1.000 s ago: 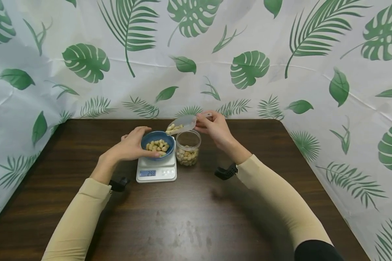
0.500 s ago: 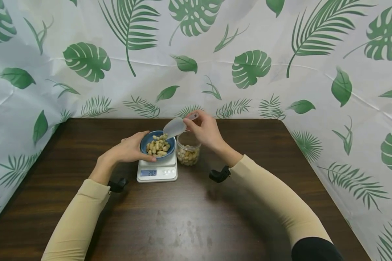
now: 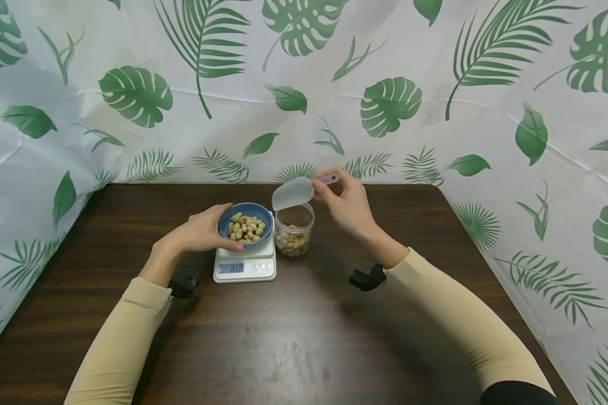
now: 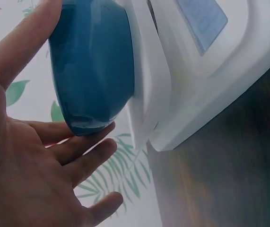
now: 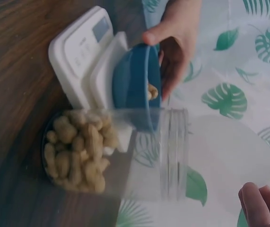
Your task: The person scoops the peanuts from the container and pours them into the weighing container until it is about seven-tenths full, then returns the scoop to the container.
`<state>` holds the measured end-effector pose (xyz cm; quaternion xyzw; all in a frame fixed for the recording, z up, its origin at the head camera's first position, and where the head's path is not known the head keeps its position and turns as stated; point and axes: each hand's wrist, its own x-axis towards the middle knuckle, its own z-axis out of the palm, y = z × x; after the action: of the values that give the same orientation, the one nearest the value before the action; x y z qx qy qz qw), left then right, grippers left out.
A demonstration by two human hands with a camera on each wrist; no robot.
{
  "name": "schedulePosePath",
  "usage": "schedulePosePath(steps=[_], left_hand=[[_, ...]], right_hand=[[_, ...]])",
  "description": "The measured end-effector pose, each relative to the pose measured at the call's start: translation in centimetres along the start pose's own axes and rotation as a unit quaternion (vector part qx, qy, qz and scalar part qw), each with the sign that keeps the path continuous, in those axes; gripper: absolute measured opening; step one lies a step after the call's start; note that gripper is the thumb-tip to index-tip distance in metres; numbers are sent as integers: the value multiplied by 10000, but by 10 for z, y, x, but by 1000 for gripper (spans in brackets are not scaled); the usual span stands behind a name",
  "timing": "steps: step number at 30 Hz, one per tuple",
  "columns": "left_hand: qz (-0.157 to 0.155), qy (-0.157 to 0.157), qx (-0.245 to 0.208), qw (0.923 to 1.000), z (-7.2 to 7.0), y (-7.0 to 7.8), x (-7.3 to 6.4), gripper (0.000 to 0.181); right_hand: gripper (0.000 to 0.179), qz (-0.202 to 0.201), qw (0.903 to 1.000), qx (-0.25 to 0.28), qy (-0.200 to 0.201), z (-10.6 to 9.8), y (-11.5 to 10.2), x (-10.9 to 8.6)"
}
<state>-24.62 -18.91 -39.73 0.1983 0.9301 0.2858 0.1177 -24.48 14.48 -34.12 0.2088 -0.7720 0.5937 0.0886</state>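
A blue bowl of unshelled peanuts sits on a white kitchen scale with digits on its display. My left hand grips the bowl from the left, thumb at its near rim and fingers round its far side; the left wrist view shows fingertips against the blue wall. In my right hand, a translucent scoop is pinched by the handle. It hovers over the mouth of a clear jar, tilted, with no peanuts showing in it. More peanuts fill the jar's lower part.
The jar stands right beside the scale on a dark wooden table. A white curtain with green leaves hangs right behind the table's back edge. Black wrist cameras hang below both wrists.
Peanuts slid from the scoop into the bowl, and the scale's digits changed. My right hand first moved left, then drew the emptied scoop back right over the jar. My left hand stayed at the bowl.
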Motion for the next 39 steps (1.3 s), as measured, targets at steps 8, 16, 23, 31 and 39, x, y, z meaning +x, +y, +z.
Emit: schedulePosePath(steps=[8, 16, 23, 31, 39], left_hand=[[-32, -20, 7, 10000, -1, 0, -1, 114], [-29, -38, 8, 10000, -1, -2, -1, 115], [-17, -18, -31, 10000, 1, -5, -1, 115], [-42, -26, -89, 9999, 2, -5, 0, 115], [-77, 202, -271, 9994, 7, -9, -4, 109]], right_hand=[[29, 231, 9996, 57, 131, -21, 4, -6], [27, 419, 9982, -395, -137, -13, 26, -7], [24, 525, 9965, -614, -211, 1, 38, -7], [24, 667, 9946, -650, -468, 7, 50, -5], [37, 948, 9932, -355, -571, -6, 63, -12]])
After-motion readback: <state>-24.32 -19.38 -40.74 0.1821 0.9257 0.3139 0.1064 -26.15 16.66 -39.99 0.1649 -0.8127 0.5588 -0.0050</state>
